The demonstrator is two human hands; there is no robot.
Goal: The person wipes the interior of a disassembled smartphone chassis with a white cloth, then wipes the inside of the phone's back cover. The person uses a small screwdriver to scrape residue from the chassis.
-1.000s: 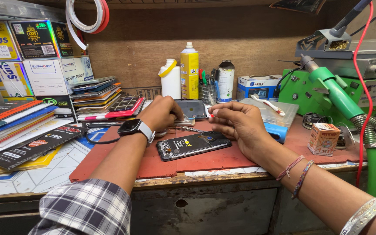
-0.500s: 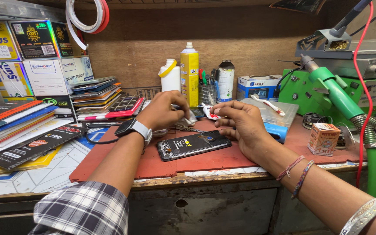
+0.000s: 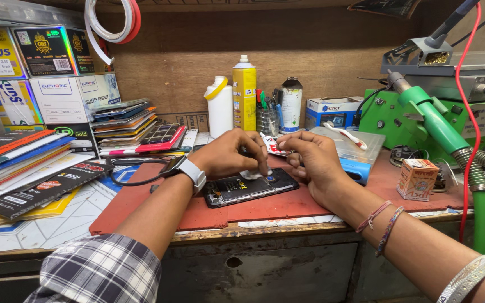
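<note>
Phone (image 3: 251, 188), opened, lies on the red mat (image 3: 287, 205) at frame centre, just below both hands. Left hand (image 3: 228, 154) pinches a small white piece (image 3: 252, 175) onto its top edge; right hand (image 3: 310, 160), fingers curled, steadies the phone's right end.

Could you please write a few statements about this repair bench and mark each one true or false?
1. The opened phone lies on a red mat. True.
2. The left hand wears a smartwatch at the wrist. True.
3. The right hand holds the yellow spray can. False: the can stands upright at the back of the bench, apart from both hands; the right hand is at the phone's upper end.
4. The small orange and white box sits on top of the phone. False: it stands on the mat to the right, near the green hose.
5. Both hands meet over the phone. True.
</note>
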